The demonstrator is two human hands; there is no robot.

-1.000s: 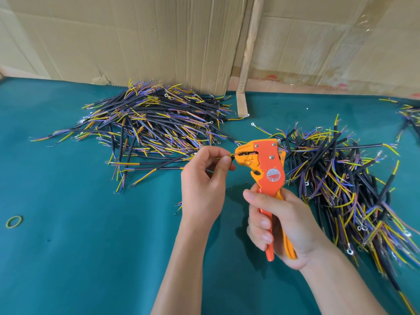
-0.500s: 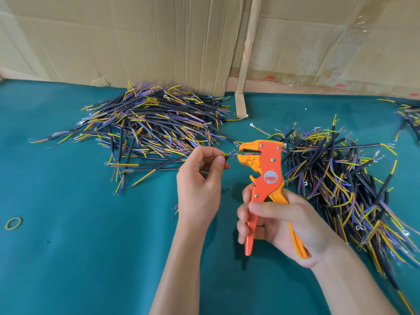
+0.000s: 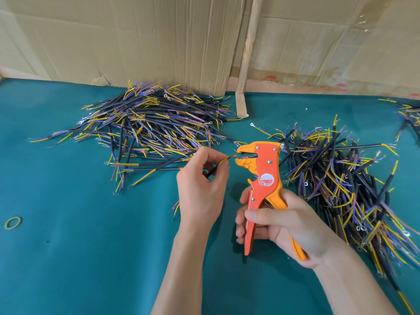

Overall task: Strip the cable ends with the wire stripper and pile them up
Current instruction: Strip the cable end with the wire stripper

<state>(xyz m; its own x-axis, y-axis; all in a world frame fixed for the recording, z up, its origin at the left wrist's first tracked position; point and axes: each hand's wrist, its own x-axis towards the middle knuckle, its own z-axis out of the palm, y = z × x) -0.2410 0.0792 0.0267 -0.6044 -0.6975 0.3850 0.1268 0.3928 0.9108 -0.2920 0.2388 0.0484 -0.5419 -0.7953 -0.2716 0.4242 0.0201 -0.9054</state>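
Left hand (image 3: 202, 189) pinching a black cable (image 3: 218, 165), yellow core at orange wire stripper (image 3: 261, 178) in right hand's (image 3: 284, 226) grip.

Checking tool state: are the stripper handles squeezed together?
No. The wire stripper handles are spread apart in the right hand.

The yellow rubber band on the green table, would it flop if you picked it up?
Probably yes. The rubber band is a thin loop lying flat on the table, so it would likely sag and feel very light. Lying flat, it seems unlikely to roll.
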